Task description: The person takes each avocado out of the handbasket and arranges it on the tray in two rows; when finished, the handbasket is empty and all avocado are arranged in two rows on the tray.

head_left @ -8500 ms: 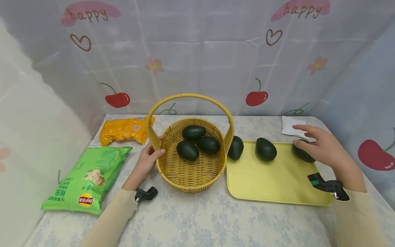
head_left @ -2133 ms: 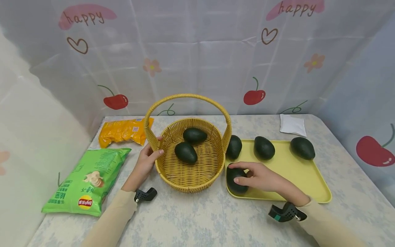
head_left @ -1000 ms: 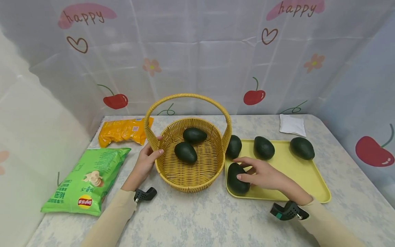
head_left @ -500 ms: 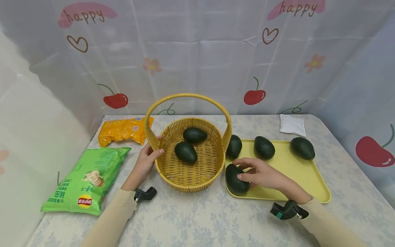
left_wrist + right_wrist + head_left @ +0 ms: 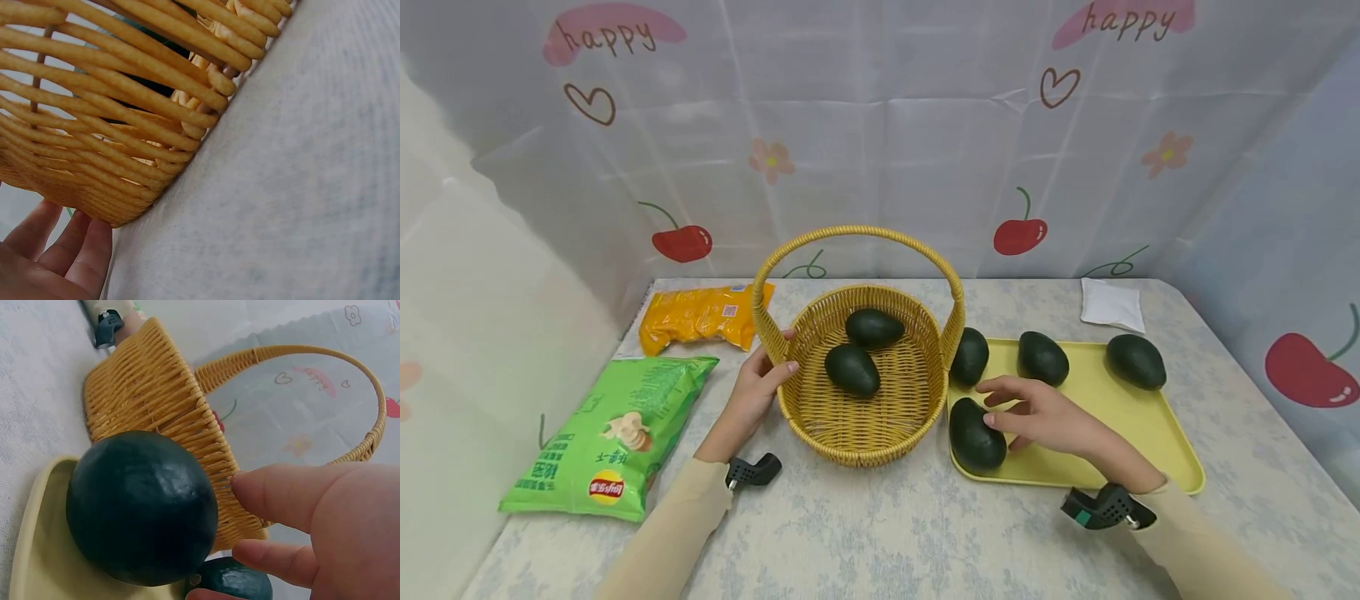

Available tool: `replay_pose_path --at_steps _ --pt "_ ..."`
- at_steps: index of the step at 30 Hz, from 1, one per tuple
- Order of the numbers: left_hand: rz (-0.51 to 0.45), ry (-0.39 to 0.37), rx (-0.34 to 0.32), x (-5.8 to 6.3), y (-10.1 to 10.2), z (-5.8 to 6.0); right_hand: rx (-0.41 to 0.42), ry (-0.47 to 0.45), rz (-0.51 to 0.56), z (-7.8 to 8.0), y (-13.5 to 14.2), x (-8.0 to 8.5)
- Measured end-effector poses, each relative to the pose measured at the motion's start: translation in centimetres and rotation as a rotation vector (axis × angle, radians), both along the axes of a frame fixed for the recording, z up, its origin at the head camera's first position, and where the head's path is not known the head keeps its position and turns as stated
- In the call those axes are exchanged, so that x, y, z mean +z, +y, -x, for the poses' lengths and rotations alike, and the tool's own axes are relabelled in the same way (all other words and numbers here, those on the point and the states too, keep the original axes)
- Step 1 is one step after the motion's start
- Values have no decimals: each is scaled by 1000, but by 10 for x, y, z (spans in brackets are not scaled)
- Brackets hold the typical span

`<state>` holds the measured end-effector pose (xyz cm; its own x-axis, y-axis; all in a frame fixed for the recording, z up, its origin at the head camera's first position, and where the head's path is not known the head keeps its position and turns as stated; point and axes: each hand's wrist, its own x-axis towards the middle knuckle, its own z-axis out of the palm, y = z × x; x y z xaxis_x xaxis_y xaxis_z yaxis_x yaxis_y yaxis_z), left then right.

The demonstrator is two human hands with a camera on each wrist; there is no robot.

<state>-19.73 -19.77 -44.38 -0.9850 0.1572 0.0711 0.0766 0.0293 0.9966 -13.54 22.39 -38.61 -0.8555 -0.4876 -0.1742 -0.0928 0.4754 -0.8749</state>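
The head view showed the dark green avocado (image 5: 976,437) lying at the near left corner of the yellow tray (image 5: 1101,433), just right of the basket (image 5: 863,457). Its skin was smooth and faintly glossy, its body plump and pear-shaped, the narrower end turned away from you. In the right wrist view it looked almost round, a soft highlight near its upper right.

Your right hand (image 5: 1037,417) was beside it, fingers spread and gently bent; the right wrist view left a gap between your thumb and the skin, so you pinched nothing. Your left hand (image 5: 758,393) gripped the basket's left side, thumb over the rim and fingers outside against the weave.

Two similar avocados (image 5: 852,371) sat inside the basket, under its tall arched handle. Three more avocados (image 5: 1042,358) were ranged along the tray's far side.

Beneath everything you had a pale tablecloth (image 5: 880,533) with a blue-grey floral print. On your left lay a green chip bag (image 5: 617,437) and, beyond it, an orange packet (image 5: 700,319); a white packet (image 5: 1111,304) lay behind the tray. Around the table hung a pale curtain (image 5: 880,150) printed with cherries, flowers, hearts and "happy".
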Motion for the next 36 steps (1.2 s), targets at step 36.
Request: replay_pose_path --at_steps 36 --pt "15 -3 11 -1 0 1 160 363 -202 13 -33 70"
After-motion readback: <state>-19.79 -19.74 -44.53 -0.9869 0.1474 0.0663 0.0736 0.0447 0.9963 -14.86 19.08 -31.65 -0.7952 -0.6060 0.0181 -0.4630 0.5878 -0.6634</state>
